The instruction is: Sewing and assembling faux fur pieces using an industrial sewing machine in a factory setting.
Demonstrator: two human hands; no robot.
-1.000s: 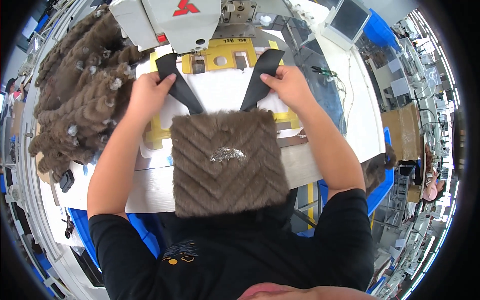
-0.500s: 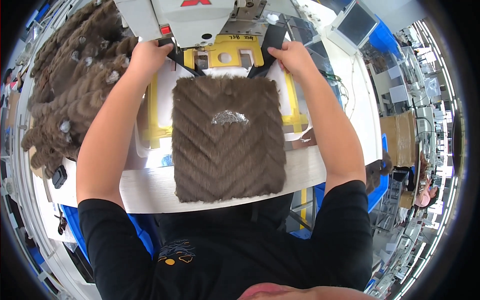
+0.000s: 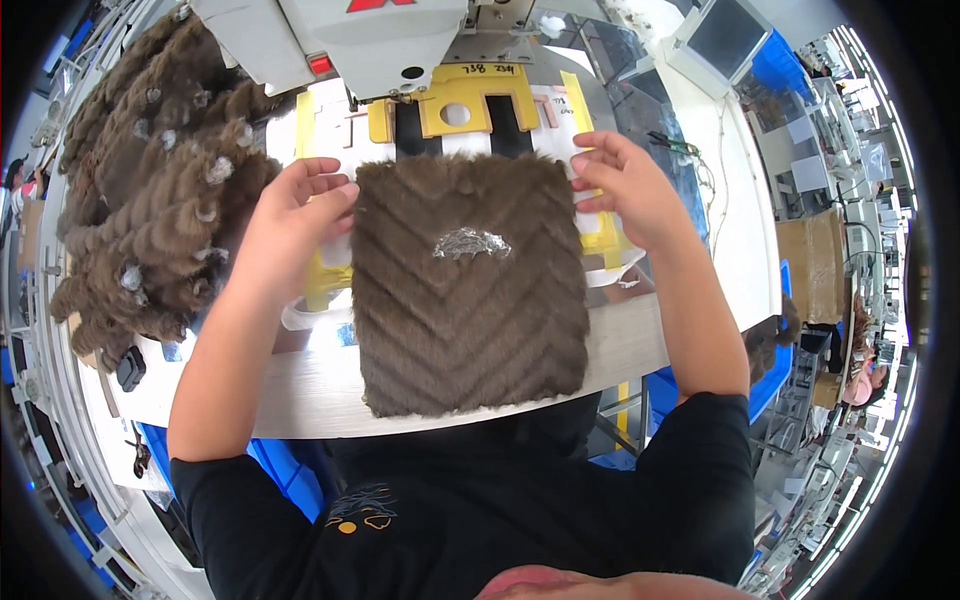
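Flanking the fur panel [image 3: 470,330], the two hands stand at its far corners. The left hand [image 3: 310,205] is loosely curled, its thumb tip at the panel's left edge, with a narrow gap between thumb and fingers. The right hand [image 3: 622,185] is spread wider, its fingertips at the right edge; whether either hand presses on the fur, I cannot tell.

The panel lies flat, chevron ridges facing up and a foil patch [image 3: 472,243] on its far half. Its near edge reaches almost to the near edge of the pale table [image 3: 310,400]. Beyond its far edge, two black strips [image 3: 508,125] run under a yellow plate [image 3: 456,116], below the head of a white machine [image 3: 370,50]. Yellow tape [image 3: 327,285] marks the white sheet around the panel.

A brown fur pile [image 3: 150,215], dotted with pale tufts, fills the table's left side; nearer is a small black case [image 3: 131,370]. Far right stands a grey monitor [image 3: 725,40], with green-handled snips [image 3: 672,143] to its left and nearer.

Below the table are a left blue bin [image 3: 290,478] and a right blue bin [image 3: 775,385]. Farther right, beside a carton [image 3: 808,265], the room holds rows of machines under bright strip lights, and a person in pink [image 3: 860,385].
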